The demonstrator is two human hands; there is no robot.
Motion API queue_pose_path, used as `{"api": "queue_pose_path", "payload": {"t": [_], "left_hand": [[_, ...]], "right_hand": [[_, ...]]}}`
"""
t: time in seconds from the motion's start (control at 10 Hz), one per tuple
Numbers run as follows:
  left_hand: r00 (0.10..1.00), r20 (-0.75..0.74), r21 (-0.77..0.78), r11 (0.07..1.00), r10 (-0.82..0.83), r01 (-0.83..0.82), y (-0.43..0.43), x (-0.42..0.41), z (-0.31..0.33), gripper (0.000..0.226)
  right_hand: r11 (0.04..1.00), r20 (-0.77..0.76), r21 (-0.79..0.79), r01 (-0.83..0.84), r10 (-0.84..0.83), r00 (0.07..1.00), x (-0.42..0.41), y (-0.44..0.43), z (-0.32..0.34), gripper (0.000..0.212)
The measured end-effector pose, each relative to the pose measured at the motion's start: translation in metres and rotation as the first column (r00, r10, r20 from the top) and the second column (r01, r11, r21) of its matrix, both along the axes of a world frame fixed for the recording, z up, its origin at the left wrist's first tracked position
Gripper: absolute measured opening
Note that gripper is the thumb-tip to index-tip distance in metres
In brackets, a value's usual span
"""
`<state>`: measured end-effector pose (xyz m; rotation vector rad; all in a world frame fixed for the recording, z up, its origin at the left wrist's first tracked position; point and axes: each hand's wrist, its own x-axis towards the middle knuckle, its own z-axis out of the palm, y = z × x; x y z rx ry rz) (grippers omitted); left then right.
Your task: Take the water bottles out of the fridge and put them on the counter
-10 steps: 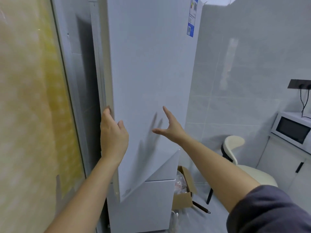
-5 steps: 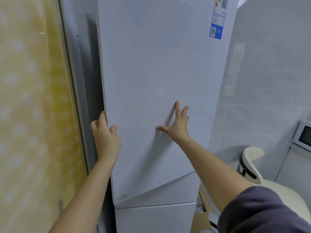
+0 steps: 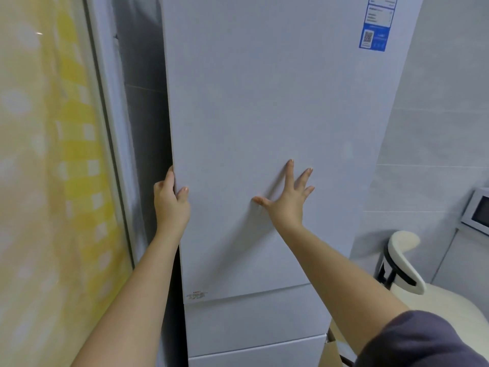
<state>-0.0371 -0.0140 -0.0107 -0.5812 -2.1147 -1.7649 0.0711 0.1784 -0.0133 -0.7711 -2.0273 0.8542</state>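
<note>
Head view: left hand [image 3: 170, 205] clasps the fridge door [image 3: 264, 102] edge, fingers hidden; right hand [image 3: 287, 205] lies splayed flat on it.

Yellow checked pane [image 3: 66, 181] fills left side. Grey tiled wall [image 3: 436, 128] at right. Cream chair [image 3: 407, 271] lower right; microwave [image 3: 479, 210] above it, at right edge. Cardboard box [image 3: 329, 352] at bottom.

Smooth matt white finish on fridge door [image 3: 264, 102]. Glossy grey tile on right wall [image 3: 436, 133]. Printed paper label [image 3: 375, 27], far right. Grey cloth sleeve [image 3: 423, 343], near right.
</note>
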Motion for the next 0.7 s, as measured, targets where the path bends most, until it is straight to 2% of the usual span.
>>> {"api": "queue_pose_path", "payload": {"t": [0.4,0.5,0.6,0.7], "left_hand": [[0.999,-0.035,0.047,0.999,-0.005,0.007,0.014,-0.03,-0.007,0.053],[0.999,-0.03,0.088,0.996,0.027,-0.024,0.014,-0.027,-0.007,0.055],[1.0,-0.023,0.121,0.993,0.0,0.003,0.015,-0.011,-0.011,0.077],[0.984,-0.176,0.001,0.999,0.042,-0.042,0.023,0.017,-0.019,0.095]], "right_hand": [[0.995,0.039,0.034,0.096,-0.098,0.994,-0.02,0.003,-0.004,0.123],[0.996,0.063,0.055,0.073,-0.077,0.995,-0.015,0.001,-0.001,0.12],[0.997,0.123,0.073,0.019,-0.028,0.992,0.001,0.01,-0.007,0.116],[0.989,0.17,0.137,0.053,-0.076,0.983,0.027,0.02,-0.012,0.113]]}}
